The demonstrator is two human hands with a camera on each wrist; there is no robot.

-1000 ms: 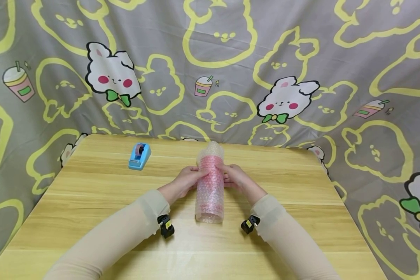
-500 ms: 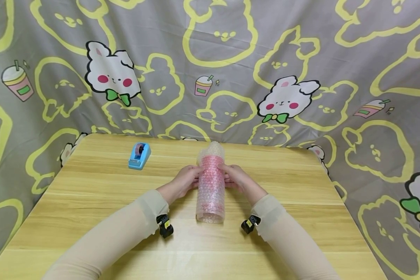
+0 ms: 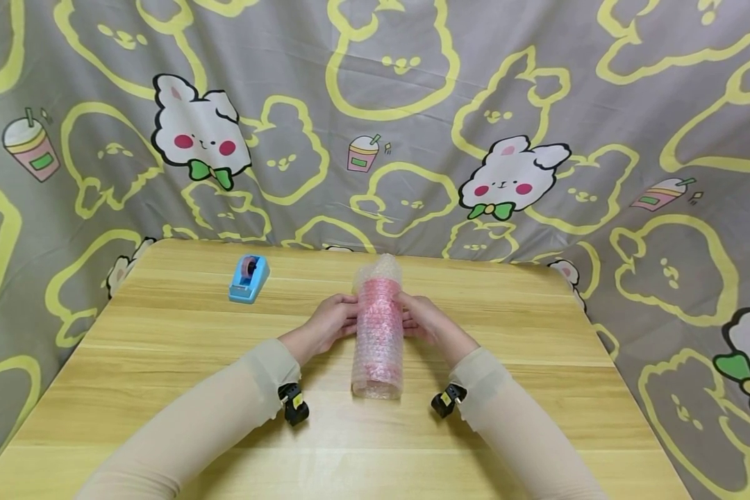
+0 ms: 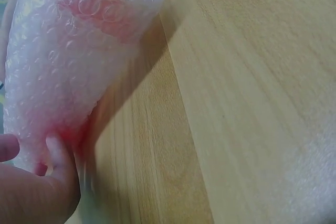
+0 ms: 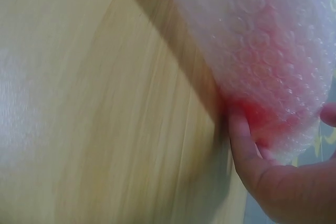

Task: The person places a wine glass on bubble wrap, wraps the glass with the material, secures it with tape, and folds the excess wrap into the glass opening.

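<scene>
A red item rolled in clear bubble wrap, the bubble-wrapped bundle (image 3: 379, 333), lies lengthwise on the table, pointing away from me. What kind of item is inside cannot be told through the wrap. At its left side my left hand (image 3: 330, 323) holds it, the fingers reaching low along the side in the left wrist view. My right hand (image 3: 430, 321) holds the opposite side the same way, with its thumb near the upper face. The wrap's near end (image 3: 376, 390) is open, and a loose part (image 3: 384, 264) sticks out at the far end.
A blue tape dispenser (image 3: 248, 279) with a roll of tape stands at the back left of the wooden table (image 3: 162, 375). A patterned grey curtain (image 3: 412, 104) hangs behind and along both sides. Black cameras sit on both wrists.
The bundle has turned and shifted slightly to the right. My thumbs have slid from its top toward its sides. The tape dispenser has stayed put.
</scene>
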